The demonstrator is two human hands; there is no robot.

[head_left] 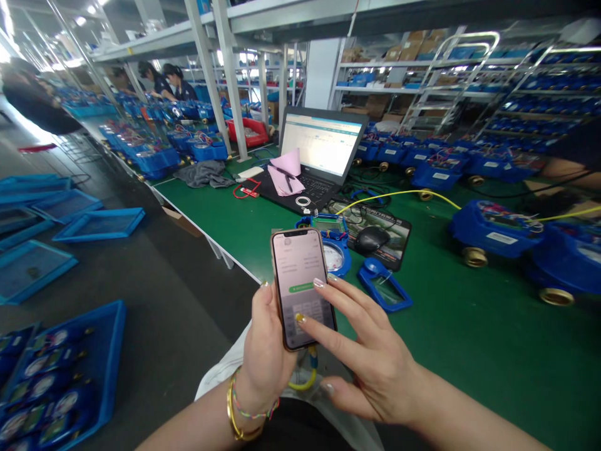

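My left hand (263,347) is wrapped round a smartphone (300,260), held upright with its lit screen facing me. A keypad shows on the lower half of the screen, below a green bar. Over it spreads my right hand (375,351), fingers apart, with the index fingertip at the keypad and holding nothing. Behind the phone, partly hidden by it, lies a blue meter part with a round dial (337,258). A blue frame with a clear window (384,285) rests on the green bench to its right.
An open laptop (322,141) stands on the green bench (469,351), with pink paper (285,172) and a pen on it. A mouse (372,238) sits on a mouse pad. Blue meters (498,228) line the right side. Blue trays (101,223) lie on the left floor; people sit farther back.
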